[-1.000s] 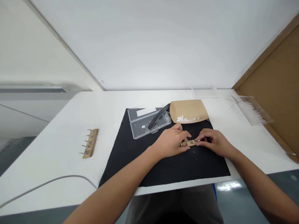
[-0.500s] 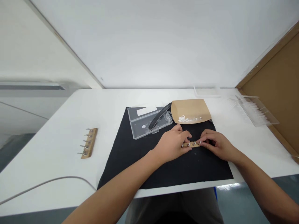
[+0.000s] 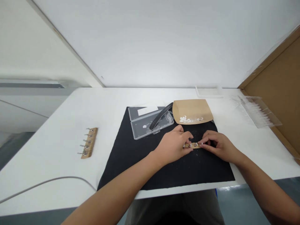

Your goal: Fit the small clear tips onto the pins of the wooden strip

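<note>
Short brown strip [image 3: 196,146] on the black mat [image 3: 187,175], near the front of the white table [image 3: 117,100], lying crosswise between the hands. Small metal fittings [image 3: 195,145] sit in a row along it, with white bits beside those in view (the count is uncertain, as fingers cover both ends). The strip's work appears partway through: several fittings already have a white bit beside them, while the right end is being handled.

The left hand [image 3: 172,142] steadies the left end, thumb and forefinger parted across the strip and bearing on its edges. The right hand [image 3: 217,145] has thumb and forefinger drawn nearly together, apparently pinching a tiny white piece [image 3: 202,143] at the right end; its other fingers are curled.

Beyond the hands, a brown paper tray [image 3: 193,107] holds loose white pieces [image 3: 184,119], evidently a supply not yet used. Beside it, a black curved handle [image 3: 160,117] lies across an open clear case [image 3: 140,129].

Farther left, a second strip [image 3: 92,142] carries metal fittings with projecting prongs; whether it is finished cannot be told. A clear container of slender parts [image 3: 255,112] lies at far right.
</note>
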`<state>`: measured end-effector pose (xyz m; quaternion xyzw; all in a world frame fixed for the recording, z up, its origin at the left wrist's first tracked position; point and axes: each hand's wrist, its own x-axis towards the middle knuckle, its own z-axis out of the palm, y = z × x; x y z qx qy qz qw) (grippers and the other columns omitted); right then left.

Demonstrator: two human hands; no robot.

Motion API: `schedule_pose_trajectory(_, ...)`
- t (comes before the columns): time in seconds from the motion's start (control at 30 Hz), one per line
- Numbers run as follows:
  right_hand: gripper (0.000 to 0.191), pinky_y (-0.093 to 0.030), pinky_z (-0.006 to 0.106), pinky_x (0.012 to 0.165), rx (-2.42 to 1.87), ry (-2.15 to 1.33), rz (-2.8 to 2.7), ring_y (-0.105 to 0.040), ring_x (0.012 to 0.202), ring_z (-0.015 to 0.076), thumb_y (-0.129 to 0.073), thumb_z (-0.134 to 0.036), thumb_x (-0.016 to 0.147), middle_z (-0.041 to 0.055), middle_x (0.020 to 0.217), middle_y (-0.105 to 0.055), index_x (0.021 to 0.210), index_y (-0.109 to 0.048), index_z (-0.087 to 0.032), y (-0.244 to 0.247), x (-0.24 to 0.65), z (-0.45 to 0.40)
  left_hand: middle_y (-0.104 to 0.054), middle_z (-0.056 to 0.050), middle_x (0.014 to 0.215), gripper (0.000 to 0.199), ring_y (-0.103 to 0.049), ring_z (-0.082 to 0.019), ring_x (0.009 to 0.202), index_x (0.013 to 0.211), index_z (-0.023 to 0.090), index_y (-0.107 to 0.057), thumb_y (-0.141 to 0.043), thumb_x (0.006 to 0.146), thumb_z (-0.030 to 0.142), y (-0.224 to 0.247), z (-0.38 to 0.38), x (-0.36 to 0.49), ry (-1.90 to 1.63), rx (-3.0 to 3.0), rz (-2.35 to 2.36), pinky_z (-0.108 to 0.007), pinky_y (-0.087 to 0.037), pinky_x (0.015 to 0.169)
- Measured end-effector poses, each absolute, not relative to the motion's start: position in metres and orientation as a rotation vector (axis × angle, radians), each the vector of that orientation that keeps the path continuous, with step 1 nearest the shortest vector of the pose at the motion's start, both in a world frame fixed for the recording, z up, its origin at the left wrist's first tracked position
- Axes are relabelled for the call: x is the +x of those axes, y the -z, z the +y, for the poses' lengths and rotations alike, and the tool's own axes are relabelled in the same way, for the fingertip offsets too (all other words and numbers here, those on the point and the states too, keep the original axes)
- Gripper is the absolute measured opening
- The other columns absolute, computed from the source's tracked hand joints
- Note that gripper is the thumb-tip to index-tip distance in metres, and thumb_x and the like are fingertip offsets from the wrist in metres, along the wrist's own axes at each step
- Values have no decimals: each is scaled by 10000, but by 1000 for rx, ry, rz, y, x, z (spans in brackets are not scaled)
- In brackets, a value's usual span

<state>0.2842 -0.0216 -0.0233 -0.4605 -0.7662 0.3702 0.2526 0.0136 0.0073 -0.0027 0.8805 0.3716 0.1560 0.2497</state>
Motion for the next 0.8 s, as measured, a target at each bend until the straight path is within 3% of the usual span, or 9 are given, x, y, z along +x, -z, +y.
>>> schedule_pose_trajectory(0.23, 204, -539, 341, 733, -1221, -1034, -2106, -643, 867, 195, -652, -420, 1036, 70, 1013, -690, 994, -776, -264, 21, 285, -22, -805, -32, 941, 327, -641, -265, 1103, 1169, 205, -694, -829, 891, 315, 1, 7, 14, -387, 2383, 1027, -325, -520, 751)
schedule_pose_trajectory(0.8, 172, -525, 312, 718, -1219, -1066, -2143, -627, 822, 166, -638, -391, 1047, 55, 1039, -668, 1067, -771, -283, 21, 286, -23, -810, -15, 949, 329, -637, -255, 1090, 1155, 210, -696, -843, 871, 288, 1, 7, 15, -404, 2328, 1052, -306, -499, 715)
